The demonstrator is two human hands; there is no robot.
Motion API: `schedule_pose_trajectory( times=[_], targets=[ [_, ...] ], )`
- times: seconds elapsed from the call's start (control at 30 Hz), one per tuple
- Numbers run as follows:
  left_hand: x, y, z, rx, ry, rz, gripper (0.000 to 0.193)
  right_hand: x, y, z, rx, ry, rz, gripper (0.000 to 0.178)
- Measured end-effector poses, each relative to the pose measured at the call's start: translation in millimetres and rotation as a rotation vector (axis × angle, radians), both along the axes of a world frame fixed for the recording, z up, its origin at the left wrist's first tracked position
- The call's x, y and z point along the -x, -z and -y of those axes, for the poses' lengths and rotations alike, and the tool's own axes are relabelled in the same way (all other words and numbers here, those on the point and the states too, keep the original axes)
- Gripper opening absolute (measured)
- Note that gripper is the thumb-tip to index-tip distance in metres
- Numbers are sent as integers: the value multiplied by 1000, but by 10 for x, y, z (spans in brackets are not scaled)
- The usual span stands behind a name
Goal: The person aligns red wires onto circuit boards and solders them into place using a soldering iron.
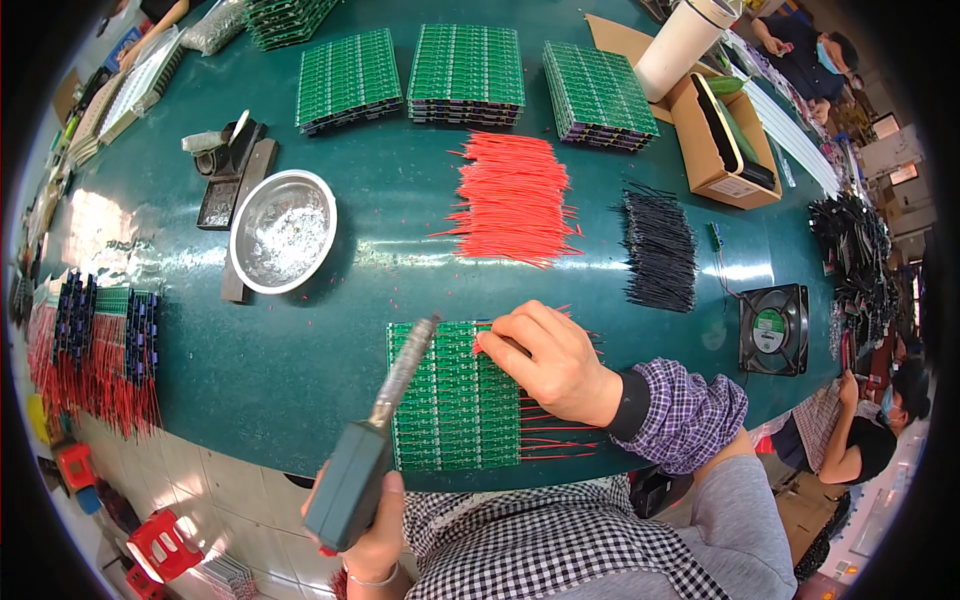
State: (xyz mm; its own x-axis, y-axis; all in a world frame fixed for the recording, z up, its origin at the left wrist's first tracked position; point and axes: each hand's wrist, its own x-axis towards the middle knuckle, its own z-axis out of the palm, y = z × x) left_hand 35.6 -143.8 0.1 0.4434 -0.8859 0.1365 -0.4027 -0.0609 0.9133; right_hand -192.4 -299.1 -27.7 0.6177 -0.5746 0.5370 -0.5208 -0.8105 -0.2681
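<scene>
My left hand (384,530) is wrapped round the grey-green handle of a soldering gun (350,480). Its long metal barrel slants up over a green circuit board panel (450,420) lying flat at the table's front edge. With thumb and fingers pinched, my right hand (560,365) holds red wires at the panel's upper part, next to the barrel's tip. Several red wires (555,443) stick out from the panel's right side. Most of the wire under my right hand is hidden. Beyond it lie a pile of red wires (512,200) and a smaller one of black wires (660,250).
Stacked green circuit boards (465,70) line the far side. A white-rimmed metal bowl (283,232) sits left beside a dark holder (225,180). To the right are a black fan (773,330) and a cardboard box (735,180). Wired boards (100,340) stand at the left edge. Other people work nearby.
</scene>
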Motion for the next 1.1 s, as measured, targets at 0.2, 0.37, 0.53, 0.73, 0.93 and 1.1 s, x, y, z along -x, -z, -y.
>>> schedule_pose_trajectory(
  times=[0.2,0.37,0.53,0.73,0.93,1.1],
  targets=[
    [-244,-28,396,476,-259,181,35,9,14,-17,14,8,15,21],
    [-271,-124,530,112,-304,-204,39,-23,59,8,0,-10,32,21],
    [-65,163,63,71,-54,-107,39,16,51,-6,6,-5,35,20],
    [13,219,-140,-34,45,-26,35,14,56,-19,7,-7,32,21],
    [39,226,-213,-69,-3,-15,37,28,-56,-51,46,-24,76,24],
    [97,144,-227,-89,-26,-54,39,28,-24,-106,4,-34,78,30]
  ],
)
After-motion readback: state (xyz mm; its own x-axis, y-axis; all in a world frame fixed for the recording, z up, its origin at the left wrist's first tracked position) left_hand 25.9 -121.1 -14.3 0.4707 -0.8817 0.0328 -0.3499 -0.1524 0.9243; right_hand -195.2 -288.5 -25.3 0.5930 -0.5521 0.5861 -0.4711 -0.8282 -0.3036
